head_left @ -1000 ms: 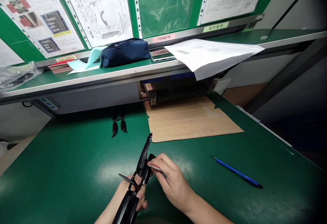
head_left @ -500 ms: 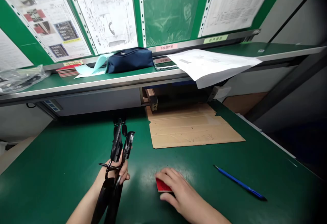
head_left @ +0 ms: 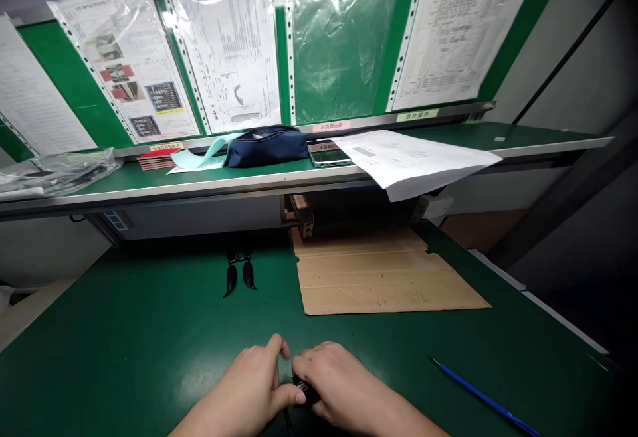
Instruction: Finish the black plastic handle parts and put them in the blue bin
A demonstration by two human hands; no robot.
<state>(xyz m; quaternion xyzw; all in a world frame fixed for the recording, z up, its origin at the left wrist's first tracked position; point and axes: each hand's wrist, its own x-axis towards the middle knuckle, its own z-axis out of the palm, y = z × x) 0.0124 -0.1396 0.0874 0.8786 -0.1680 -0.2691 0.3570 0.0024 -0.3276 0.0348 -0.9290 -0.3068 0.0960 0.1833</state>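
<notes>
At the near middle of the table, my left hand and my right hand meet over a small black plastic part. My right fingers curl over the part and hide most of it. My left thumb presses against its near side, while the left index finger bends above. A thin dark strip runs down below the left thumb. Farther back lies a joined pair of black curved pieces, apart from both hands.
A flat cardboard sheet lies at the back right, and a blue pen to the right of my hands. The shelf above bears a dark blue pouch, a phone, red pads and loose paper.
The long black pieces have left my left hand; a pair of black pieces now lies at the back. My right hand no longer shows the red block. Both hands have come together.
</notes>
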